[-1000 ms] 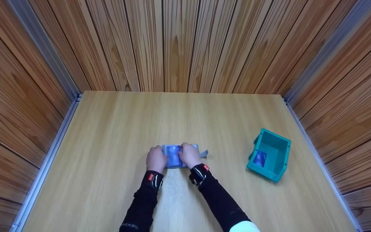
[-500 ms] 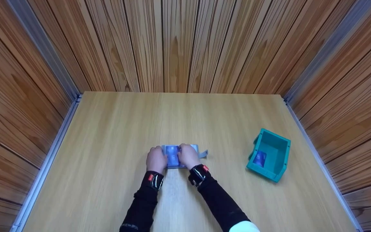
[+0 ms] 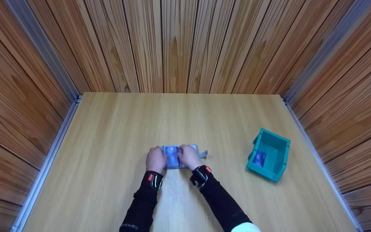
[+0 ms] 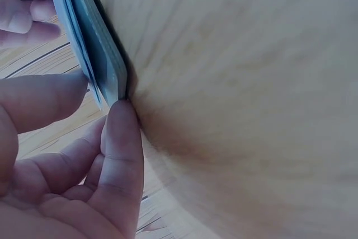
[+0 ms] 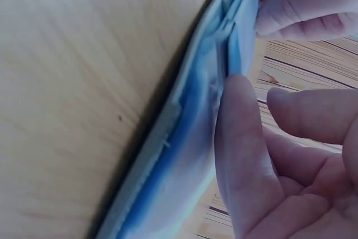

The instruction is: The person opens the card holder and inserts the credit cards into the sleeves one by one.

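Observation:
An open light-blue card wallet [image 3: 194,147] lies on the table, its snap strap [image 3: 204,154] sticking out to the right. On its left part shows a blue-purple card [image 3: 172,156]. My left hand [image 3: 156,159] pinches the wallet's left end; in the left wrist view the thumb is on top and a finger beneath. My right hand [image 3: 189,156] is over the wallet's right part. In the right wrist view a straight finger [image 5: 240,138] touches the edge of a blue layer, and the thumb stands apart from it. How far the card sits in a pocket is hidden.
A teal bin [image 3: 274,148] stands on the right of the table, with a blue-purple card [image 3: 259,159] inside it. Wood-panelled walls [image 3: 179,48] with metal corner rails [image 3: 48,48] enclose the wooden tabletop [image 3: 108,125] at the back and sides.
The right hand makes small shifts over the wallet, and the visible card strip has moved slightly left. The left hand keeps its pinch; the bin has stayed put.

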Tool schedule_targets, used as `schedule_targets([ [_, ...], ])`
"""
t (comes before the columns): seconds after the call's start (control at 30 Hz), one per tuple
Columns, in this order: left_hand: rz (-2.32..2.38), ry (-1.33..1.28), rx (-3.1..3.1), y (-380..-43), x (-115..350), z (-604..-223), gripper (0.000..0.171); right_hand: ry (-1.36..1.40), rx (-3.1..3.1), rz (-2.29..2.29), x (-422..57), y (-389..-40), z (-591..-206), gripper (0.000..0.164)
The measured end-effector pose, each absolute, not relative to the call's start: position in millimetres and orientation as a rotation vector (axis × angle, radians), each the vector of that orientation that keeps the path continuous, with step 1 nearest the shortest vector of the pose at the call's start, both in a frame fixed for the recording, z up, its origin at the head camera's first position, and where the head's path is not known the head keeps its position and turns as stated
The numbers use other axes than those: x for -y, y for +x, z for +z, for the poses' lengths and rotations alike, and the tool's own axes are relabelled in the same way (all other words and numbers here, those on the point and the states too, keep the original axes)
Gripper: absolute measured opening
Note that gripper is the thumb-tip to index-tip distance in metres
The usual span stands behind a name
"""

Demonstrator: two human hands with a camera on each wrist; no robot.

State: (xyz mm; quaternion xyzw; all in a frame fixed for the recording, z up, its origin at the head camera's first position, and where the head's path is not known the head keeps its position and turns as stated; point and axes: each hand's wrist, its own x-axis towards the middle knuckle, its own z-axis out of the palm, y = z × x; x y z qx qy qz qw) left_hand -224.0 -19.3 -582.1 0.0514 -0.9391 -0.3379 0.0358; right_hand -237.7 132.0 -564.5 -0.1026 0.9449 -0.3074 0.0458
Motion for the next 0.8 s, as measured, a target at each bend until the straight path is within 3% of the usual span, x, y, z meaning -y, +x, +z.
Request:
schedule_targets([
  [0.47,-1.022,0.152,2.843,-222,18,-585,0.021,-0.265,-2.992,-1.040,-169,-245,-541,0.011],
  [0.8,-1.029,0.152,2.853,-223,18,-584,0.021,-0.091,-2.939,-1.164,-201,-247,-517,0.015],
])
